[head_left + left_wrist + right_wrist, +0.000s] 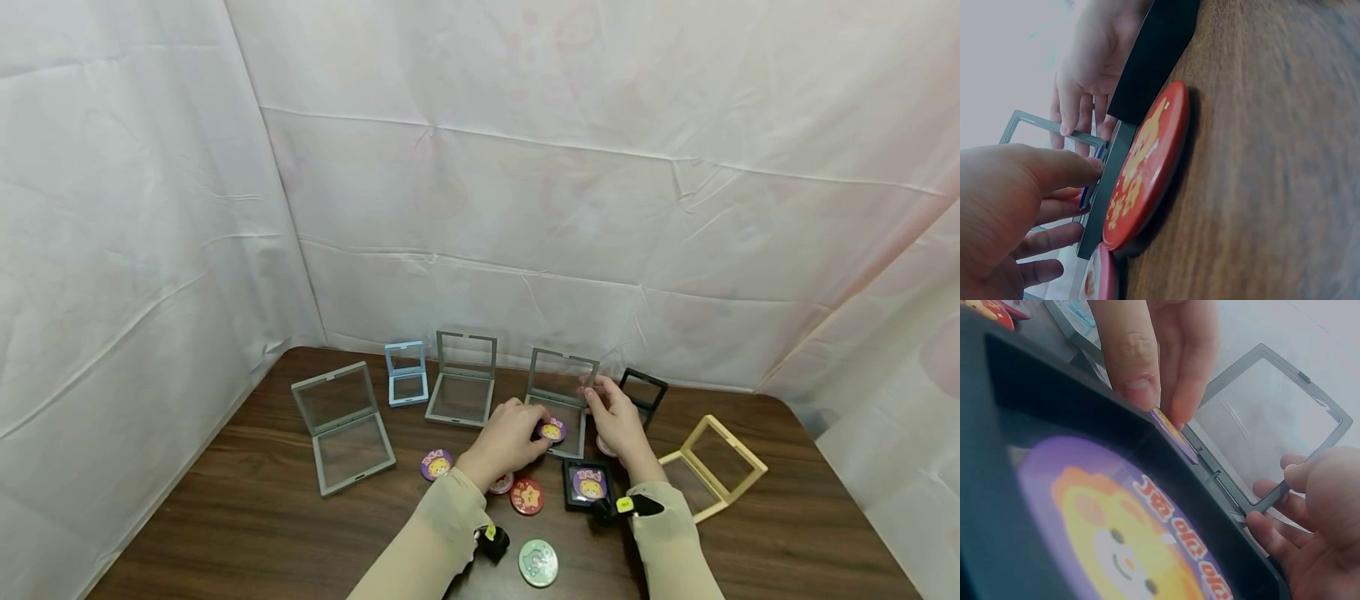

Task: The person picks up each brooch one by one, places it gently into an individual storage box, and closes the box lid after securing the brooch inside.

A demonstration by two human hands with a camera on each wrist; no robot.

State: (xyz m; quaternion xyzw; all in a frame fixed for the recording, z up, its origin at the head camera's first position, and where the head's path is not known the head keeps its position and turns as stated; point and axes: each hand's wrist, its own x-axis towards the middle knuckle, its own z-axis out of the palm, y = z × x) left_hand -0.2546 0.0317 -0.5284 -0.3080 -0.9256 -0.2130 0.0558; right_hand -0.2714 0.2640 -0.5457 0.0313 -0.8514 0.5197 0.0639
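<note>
Between the thumb and fingers of my left hand [508, 442] is a purple round badge [553, 430] with a yellow lion face, held tilted over the lower half of a grey display frame [532, 375]. The frame stands open like a book, with clear film in both halves. My right hand [617, 421] pinches the right edge of its raised lid [1325, 450]. In front of the frame lies a small black frame [567, 487] with another purple lion badge [1110, 531] in it. A pale badge [604, 447] shows partly beneath the right hand.
Left of the hands stand open grey frames [356, 477] and a light blue frame [407, 389]. An open black frame [643, 390] and a yellow frame [723, 467] are at right. Loose badges include red [527, 497], green [538, 563] and purple [436, 465]. White cloth [480, 208] hangs behind the table.
</note>
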